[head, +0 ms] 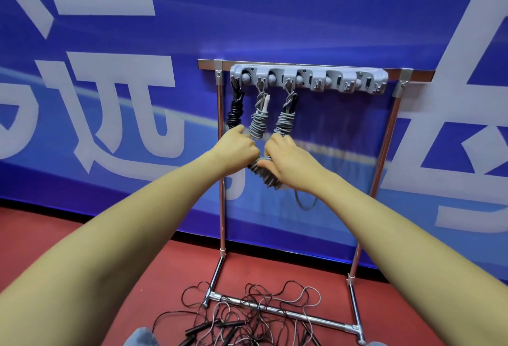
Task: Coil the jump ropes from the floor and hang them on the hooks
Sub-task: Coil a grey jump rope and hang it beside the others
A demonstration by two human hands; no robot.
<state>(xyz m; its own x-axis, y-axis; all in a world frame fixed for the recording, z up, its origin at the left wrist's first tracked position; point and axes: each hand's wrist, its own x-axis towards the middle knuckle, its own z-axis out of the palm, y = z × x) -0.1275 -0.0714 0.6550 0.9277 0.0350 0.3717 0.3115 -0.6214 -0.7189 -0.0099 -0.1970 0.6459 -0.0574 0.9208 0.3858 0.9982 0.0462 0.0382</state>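
While both arms are stretched out toward the chrome tube rack [222,180], the person is working a grey cord jump rope bundle [263,170] between the two hands, held up at about the height where the hung ropes end, presumably so the finished coil can go straight onto a hook. The left hand [238,145] has its fingers curled tight around the upper end of the bundle, which looks like an anchor grip to keep the wraps from springing loose. The right hand [288,159] has its thumb and fingers closed on the cord just beside the left knuckles, and a loose loop of cord [305,202] dangles below its wrist, so I judge the winding is not quite finished. Just above the fingertips hang three coiled ropes from the grey plastic hook rail [309,79]: a black coiled rope [235,110] above the left hand, a grey coiled rope [259,117] between the hands, and a grey and black coiled rope [286,116] above the right hand. Free hooks lie up and to the right of the right hand, the likely place for this bundle. Far below the hands, a tangle of thin black and grey ropes [255,315] lies on the red floor [137,249] around the rack's base, so more coiling remains.
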